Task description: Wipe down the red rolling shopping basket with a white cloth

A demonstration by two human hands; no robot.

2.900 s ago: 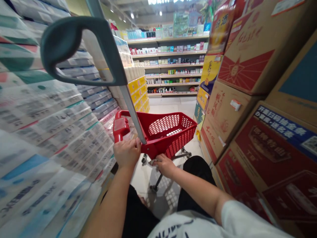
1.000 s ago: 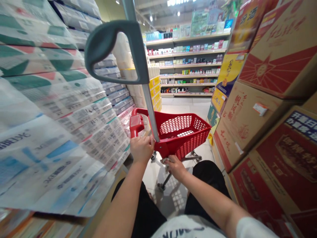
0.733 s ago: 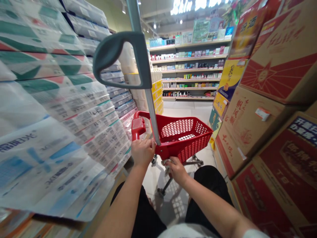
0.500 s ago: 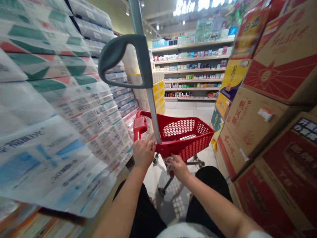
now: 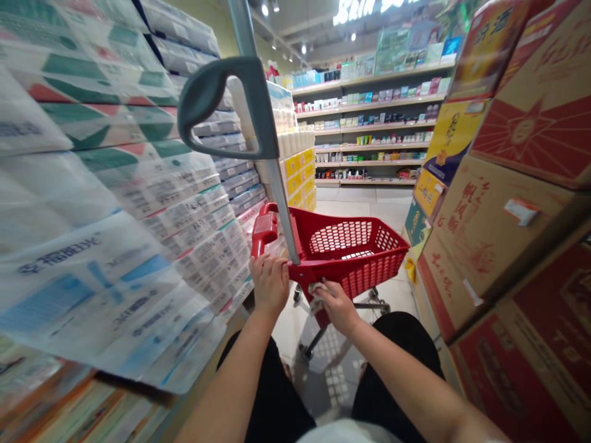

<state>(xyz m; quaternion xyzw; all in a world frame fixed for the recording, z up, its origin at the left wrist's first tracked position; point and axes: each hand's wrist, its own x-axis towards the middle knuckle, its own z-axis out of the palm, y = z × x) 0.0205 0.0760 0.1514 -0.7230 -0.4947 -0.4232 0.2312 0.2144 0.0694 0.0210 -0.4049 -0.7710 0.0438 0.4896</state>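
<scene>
A red plastic basket cart (image 5: 369,266) with perforated sides stands before my knees on metal legs with casters. My left hand (image 5: 271,280) is wrapped over its red frame at the near left corner, below the red handle piece (image 5: 265,229). A crumpled pale cloth (image 5: 317,294) is pinched in my right hand (image 5: 337,306) and lies against the cart's near red panel. From that near side a grey metal pole (image 5: 282,206) rises, slanting left, with a dark grey loop handle (image 5: 264,111) on it.
Stacked plastic-wrapped paper packs (image 5: 152,166) line the left side. Cardboard boxes (image 5: 503,215) are piled close on the right. Shelves of small goods (image 5: 369,130) stand beyond a pale tiled floor (image 5: 344,209). Yellow-and-white packs (image 5: 300,172) are stacked behind the cart's left end.
The view has shifted a little, so the cart and shelves sit slightly further right. My right hand and the cloth are slightly higher on the cart's panel. My left hand keeps its place.
</scene>
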